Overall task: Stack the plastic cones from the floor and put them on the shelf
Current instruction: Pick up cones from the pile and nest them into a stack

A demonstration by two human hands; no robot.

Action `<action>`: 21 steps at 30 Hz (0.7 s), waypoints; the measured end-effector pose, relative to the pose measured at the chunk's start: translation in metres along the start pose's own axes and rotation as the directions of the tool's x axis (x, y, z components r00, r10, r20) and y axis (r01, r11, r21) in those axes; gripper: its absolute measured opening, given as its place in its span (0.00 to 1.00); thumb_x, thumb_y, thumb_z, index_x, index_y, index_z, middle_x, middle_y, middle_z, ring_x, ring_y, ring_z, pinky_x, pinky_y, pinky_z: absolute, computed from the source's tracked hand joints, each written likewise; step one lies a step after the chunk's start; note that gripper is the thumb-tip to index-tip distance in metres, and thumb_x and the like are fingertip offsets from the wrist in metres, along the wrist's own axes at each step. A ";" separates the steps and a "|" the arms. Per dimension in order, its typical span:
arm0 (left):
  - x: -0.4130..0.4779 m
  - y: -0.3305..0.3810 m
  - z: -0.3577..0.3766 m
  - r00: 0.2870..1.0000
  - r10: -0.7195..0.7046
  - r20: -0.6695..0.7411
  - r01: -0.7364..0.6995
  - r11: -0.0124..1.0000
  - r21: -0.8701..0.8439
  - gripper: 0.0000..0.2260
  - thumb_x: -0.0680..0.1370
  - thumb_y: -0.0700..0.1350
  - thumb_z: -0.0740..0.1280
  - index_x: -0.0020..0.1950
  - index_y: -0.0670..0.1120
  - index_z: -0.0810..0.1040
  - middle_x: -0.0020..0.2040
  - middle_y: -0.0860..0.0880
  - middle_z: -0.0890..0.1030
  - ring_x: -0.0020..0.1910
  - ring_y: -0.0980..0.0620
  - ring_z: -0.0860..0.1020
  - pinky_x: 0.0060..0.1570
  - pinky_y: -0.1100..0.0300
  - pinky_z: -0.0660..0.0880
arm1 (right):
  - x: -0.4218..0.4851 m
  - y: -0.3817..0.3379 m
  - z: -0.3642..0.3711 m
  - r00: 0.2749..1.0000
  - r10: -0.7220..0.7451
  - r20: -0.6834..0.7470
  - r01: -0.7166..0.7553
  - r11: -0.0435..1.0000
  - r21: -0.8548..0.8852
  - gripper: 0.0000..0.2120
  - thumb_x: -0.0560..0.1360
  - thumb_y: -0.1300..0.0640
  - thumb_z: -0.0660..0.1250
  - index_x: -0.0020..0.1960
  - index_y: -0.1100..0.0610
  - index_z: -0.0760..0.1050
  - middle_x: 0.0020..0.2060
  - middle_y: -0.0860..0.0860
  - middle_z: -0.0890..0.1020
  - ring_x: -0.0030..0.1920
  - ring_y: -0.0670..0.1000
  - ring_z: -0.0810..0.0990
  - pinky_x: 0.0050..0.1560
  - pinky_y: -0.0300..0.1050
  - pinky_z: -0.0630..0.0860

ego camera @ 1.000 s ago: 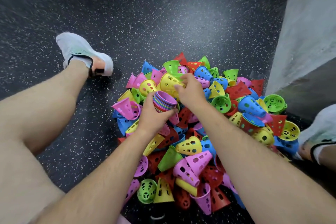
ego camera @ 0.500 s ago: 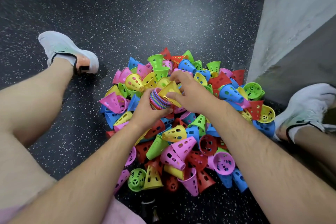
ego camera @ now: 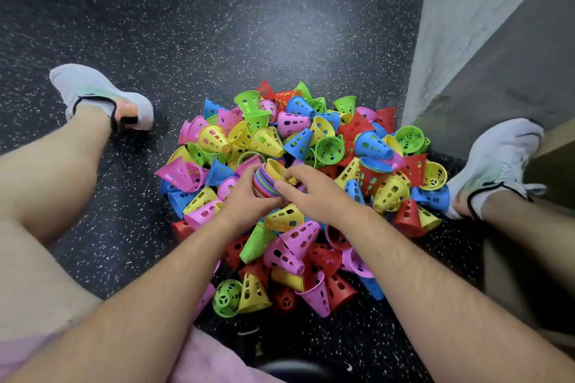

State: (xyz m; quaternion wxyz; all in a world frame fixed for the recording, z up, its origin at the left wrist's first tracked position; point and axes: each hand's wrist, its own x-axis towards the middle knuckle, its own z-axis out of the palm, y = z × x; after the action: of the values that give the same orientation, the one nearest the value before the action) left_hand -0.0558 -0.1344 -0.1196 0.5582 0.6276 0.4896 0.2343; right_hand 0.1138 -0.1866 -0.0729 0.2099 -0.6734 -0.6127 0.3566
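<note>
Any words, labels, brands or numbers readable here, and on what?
None can be read.
The cones show only holes, no print.
The left shoe and right shoe show no legible brand.
A white mark on the dark object at the bottom edge is too blurred to read.

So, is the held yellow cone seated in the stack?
Not fully: yellow cone tilts out of the stack, right hand pinching it.

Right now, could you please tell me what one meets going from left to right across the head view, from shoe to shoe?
Left shoe → pink cone at the pile's left edge → left hand, gripping the stack of cones → right hand, pinching the yellow cone atop it → right shoe.
</note>
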 end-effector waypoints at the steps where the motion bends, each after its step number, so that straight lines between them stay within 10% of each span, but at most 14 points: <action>1: -0.004 -0.001 0.001 1.000 -0.007 0.012 0.007 1.000 0.011 0.28 0.70 0.38 0.81 0.67 0.45 0.73 0.53 0.50 0.82 0.41 0.68 0.81 0.41 0.72 0.75 | -0.003 0.003 0.002 1.000 -0.009 -0.013 0.009 0.999 0.038 0.15 0.80 0.43 0.62 0.61 0.48 0.75 0.57 0.43 0.77 0.57 0.46 0.76 0.58 0.45 0.73; 5: -0.010 -0.007 0.002 1.000 -0.020 0.002 0.020 0.999 0.043 0.30 0.69 0.40 0.82 0.66 0.46 0.72 0.51 0.50 0.81 0.41 0.64 0.82 0.41 0.72 0.75 | -0.011 0.019 0.014 0.965 0.057 -0.257 -0.032 0.995 0.099 0.04 0.78 0.54 0.62 0.53 0.50 0.72 0.48 0.46 0.77 0.50 0.47 0.76 0.51 0.49 0.76; 8: -0.009 -0.012 -0.004 0.999 -0.028 -0.042 0.030 0.998 0.048 0.32 0.67 0.46 0.83 0.67 0.49 0.72 0.54 0.51 0.81 0.47 0.59 0.81 0.43 0.72 0.75 | -0.013 0.032 0.027 0.981 -0.065 -0.184 0.042 0.991 -0.124 0.05 0.73 0.61 0.63 0.46 0.53 0.73 0.44 0.47 0.76 0.48 0.50 0.74 0.51 0.54 0.74; 15: -0.009 -0.012 -0.011 0.997 -0.030 -0.072 0.036 0.996 0.086 0.32 0.68 0.47 0.83 0.68 0.49 0.73 0.54 0.53 0.81 0.47 0.65 0.79 0.42 0.76 0.72 | 0.003 0.028 0.062 0.987 0.157 0.036 -0.105 0.796 -0.596 0.35 0.69 0.30 0.64 0.70 0.47 0.67 0.62 0.54 0.73 0.65 0.58 0.68 0.68 0.56 0.64; 21: -0.007 -0.017 -0.009 0.998 -0.036 -0.060 0.041 0.995 0.094 0.32 0.67 0.50 0.83 0.67 0.51 0.73 0.55 0.53 0.80 0.50 0.60 0.81 0.46 0.69 0.75 | 0.006 0.030 0.068 0.970 0.237 -0.059 -0.217 0.729 -0.649 0.28 0.72 0.35 0.67 0.66 0.48 0.70 0.59 0.55 0.77 0.63 0.59 0.71 0.64 0.54 0.67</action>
State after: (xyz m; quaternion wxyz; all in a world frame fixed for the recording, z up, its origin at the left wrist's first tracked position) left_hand -0.0725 -0.1379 -0.1307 0.5173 0.6369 0.5283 0.2182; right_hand 0.0842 -0.1963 -0.1401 -0.0907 -0.7687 -0.6141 0.1541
